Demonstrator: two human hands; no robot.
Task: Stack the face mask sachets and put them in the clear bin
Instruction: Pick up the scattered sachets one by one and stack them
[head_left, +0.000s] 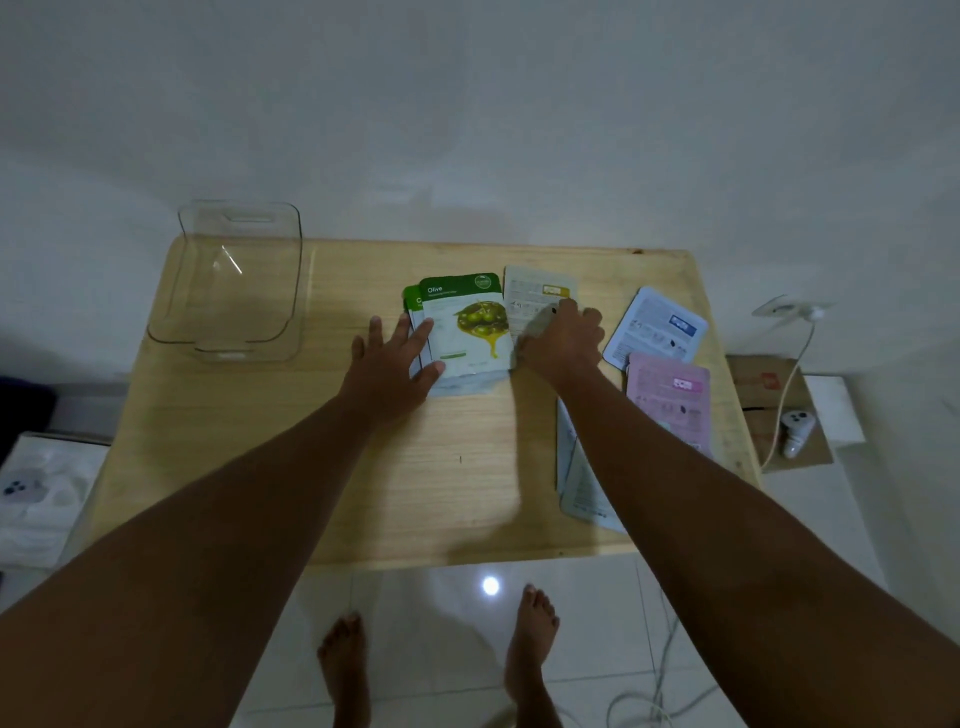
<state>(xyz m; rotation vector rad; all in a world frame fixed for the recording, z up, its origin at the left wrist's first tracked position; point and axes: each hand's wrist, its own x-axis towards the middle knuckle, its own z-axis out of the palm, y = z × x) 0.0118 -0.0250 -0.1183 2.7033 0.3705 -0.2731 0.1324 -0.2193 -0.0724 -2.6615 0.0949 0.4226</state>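
Green-white olive sachet (465, 322); pink sachet (670, 405); pale wood table (322, 457).

Table: pale wooden table (322, 467).
Far left corner: clear bin (239, 291).
Middle: olive sachet (462, 327) on a small stack; beige sachet (535, 296) beside.
Right: blue sachet (657, 325), pink sachet (670, 400), grey sachets (576, 483).

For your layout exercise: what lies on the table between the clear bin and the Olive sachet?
In the head view, only bare wood separates the clear bin from the Olive sachet, apart from the left hand resting at the stack's near edge.
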